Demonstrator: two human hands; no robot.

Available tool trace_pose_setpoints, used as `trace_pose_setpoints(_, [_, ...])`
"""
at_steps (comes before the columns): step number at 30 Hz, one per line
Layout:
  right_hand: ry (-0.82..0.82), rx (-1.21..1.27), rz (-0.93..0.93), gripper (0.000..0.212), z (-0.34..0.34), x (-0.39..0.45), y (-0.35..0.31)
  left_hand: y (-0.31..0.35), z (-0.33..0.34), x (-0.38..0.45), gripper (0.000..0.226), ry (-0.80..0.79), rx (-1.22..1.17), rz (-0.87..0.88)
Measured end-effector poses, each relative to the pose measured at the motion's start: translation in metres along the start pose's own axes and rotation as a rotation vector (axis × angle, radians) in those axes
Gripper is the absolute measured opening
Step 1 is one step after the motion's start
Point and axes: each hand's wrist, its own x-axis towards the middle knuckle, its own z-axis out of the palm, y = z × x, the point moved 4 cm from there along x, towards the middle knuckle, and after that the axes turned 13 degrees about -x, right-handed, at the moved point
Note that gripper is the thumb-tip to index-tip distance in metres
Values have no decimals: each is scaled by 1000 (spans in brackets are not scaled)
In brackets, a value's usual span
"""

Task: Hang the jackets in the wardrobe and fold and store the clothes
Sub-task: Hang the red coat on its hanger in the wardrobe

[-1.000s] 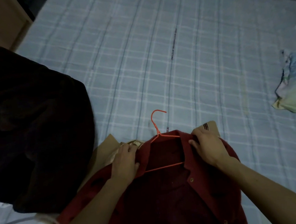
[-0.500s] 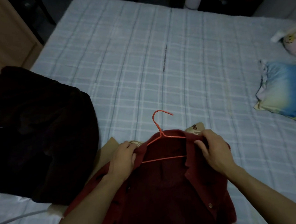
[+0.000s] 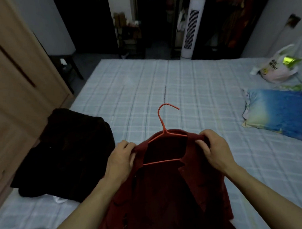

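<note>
No legible text

Plastic bag (image 3: 275, 71) on bed, far right of hands: dark print + smiley, too blurred to read.

I stand in dim light at my bed (image 3: 189, 87) with its pale checked sheet, a tan wooden wardrobe door (image 3: 8, 84) on my left, grey walls (image 3: 53, 26) around, and 1 white tower fan (image 3: 192, 25) upright beyond the bed's far edge beside a dark doorway (image 3: 86, 21).

A bed (image 3: 189, 87) with a pale blue checked sheet carries a heap of dark clothes (image 3: 67, 154) at its left edge, a blue pillow (image 3: 281, 111) and a plastic bag (image 3: 276, 67) at right.
</note>
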Motion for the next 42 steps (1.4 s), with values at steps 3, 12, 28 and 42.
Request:
trace_pose_setpoints(3, [84, 50, -50, 9, -39, -8, -24, 37, -39, -14, 12, 98, 31, 36])
trace_pose_setpoints(12, [304, 101, -193, 10, -136, -40, -118, 109, -153, -55, 15, 408, 58, 80])
trace_pose_setpoints(28, [405, 238, -490, 9, -169, -165, -430, 87, -428, -301, 19, 856, 171, 114])
trace_pose_setpoints(42, [248, 533, -791, 8, -102, -260, -690, 45, -608, -528, 20, 1222, 499, -155])
